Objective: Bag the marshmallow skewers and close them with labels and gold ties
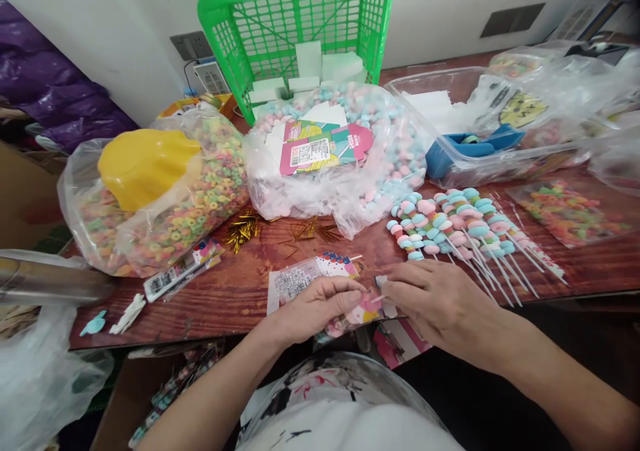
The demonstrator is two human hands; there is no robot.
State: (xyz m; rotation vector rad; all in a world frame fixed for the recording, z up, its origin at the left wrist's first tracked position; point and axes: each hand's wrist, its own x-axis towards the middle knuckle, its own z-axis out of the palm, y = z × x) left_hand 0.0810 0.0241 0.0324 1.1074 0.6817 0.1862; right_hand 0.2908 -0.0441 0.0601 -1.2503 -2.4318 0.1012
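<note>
At the front edge of the table, my left hand (320, 304) is closed on a small printed plastic candy bag (367, 312) with pink and yellow on it. My right hand (440, 301) pinches the bag's other end, where a short white stick (379, 299) shows. My fingers partly hide the bag's contents. Just behind the left hand lie flat printed wrappers (295, 287). Beyond the right hand is a pile of pink and blue marshmallow skewers (465, 224) with white sticks pointing toward me. Gold twist ties (245, 229) lie farther back.
A bag of ring gummies (215, 184) with a yellow bowl (145, 164) stands left. Behind are a bag of marshmallows (395, 164) with printed cards (320, 147) on it, and a green basket (295, 4). At right are a clear tub (450, 81) and a gummy bag (570, 211).
</note>
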